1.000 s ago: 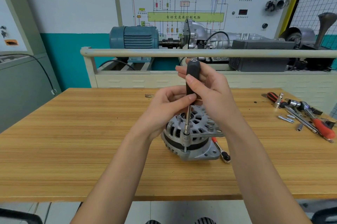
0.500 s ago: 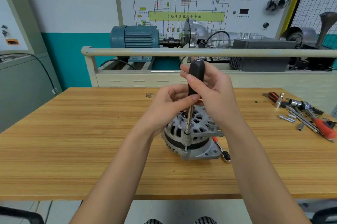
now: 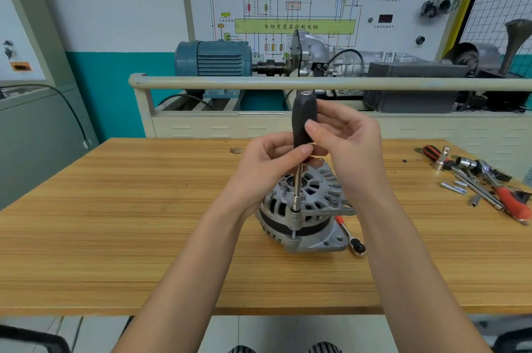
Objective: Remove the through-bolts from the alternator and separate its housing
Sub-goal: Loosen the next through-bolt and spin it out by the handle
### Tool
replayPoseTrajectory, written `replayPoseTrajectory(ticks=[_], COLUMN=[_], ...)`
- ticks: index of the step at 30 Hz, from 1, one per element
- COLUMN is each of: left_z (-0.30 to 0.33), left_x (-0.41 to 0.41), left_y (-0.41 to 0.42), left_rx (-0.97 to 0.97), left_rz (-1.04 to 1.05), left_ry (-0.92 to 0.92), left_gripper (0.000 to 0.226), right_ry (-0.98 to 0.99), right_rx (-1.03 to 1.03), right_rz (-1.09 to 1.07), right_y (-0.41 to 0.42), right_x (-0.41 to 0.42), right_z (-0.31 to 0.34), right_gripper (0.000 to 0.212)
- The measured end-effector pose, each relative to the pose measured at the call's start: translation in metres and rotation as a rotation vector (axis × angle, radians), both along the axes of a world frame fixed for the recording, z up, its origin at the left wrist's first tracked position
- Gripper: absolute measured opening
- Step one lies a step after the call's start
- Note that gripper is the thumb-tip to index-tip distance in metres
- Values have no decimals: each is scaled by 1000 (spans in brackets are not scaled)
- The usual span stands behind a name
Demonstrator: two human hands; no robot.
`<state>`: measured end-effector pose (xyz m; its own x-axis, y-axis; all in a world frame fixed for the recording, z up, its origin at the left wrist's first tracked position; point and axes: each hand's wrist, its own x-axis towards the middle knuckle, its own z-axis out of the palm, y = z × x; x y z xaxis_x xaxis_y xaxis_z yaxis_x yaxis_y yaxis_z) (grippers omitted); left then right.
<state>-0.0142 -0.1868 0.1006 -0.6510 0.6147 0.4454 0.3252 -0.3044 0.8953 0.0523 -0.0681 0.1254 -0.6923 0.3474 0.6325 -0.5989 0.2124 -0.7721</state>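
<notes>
A silver alternator (image 3: 309, 208) stands upright on the wooden table (image 3: 115, 223), with a dark band between its two housing halves. A nut driver (image 3: 302, 125) with a black handle stands vertically, its socket tip on a through-bolt (image 3: 294, 233) at the housing's front edge. My left hand (image 3: 270, 168) pinches the lower end of the handle with thumb and fingers. My right hand (image 3: 348, 148) is at the handle's right side; its fingers are spread and only the fingertips touch the handle.
A small ratchet (image 3: 351, 237) with a red grip lies right beside the alternator. At the table's right end lie sockets, loose bolts (image 3: 453, 188) and a red-handled tool (image 3: 512, 203). Behind the table runs a rail (image 3: 288, 83) in front of a motor training stand.
The driver handle has risen slightly and tilted more upright. My right hand has loosened from a full wrap around the handle to spread fingers at its side.
</notes>
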Motion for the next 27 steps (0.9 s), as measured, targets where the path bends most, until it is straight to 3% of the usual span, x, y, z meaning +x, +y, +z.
replayPoseTrajectory(ticks=[2,6,8,14,17,19,22,24,27], left_z=[0,2,3,0,2,2,3,4,3], left_x=[-1,0,0,-3,-4,-4,-3,-1,-3], left_y=[-1,7,10,-3,-2,2,7,7,0], left_rx=[33,27,13,-3,9,13,13,-26,-52], left_rz=[-2,237,278,-71,21,140,250,218,-3], left_ry=[-41,62,79,-63,-16,35,72,89,0], left_gripper=[24,20,18,36,27,18,24,24,26], right_ry=[-23,-28,-10,-74,-85,-38,6,-27,-88], right_rx=[29,154,132,150,165,167,145,151,160], right_rz=[29,-53,-46,130,85,-48,-121,-83,14], right_y=[1,-7,-8,-3,-5,-7,-9,-8,-5], right_x=[1,1,0,3,3,2,2,3,5], right_z=[1,1,2,4,3,2,3,4,5], right_gripper=[34,49,40,35,29,41,43,33,29])
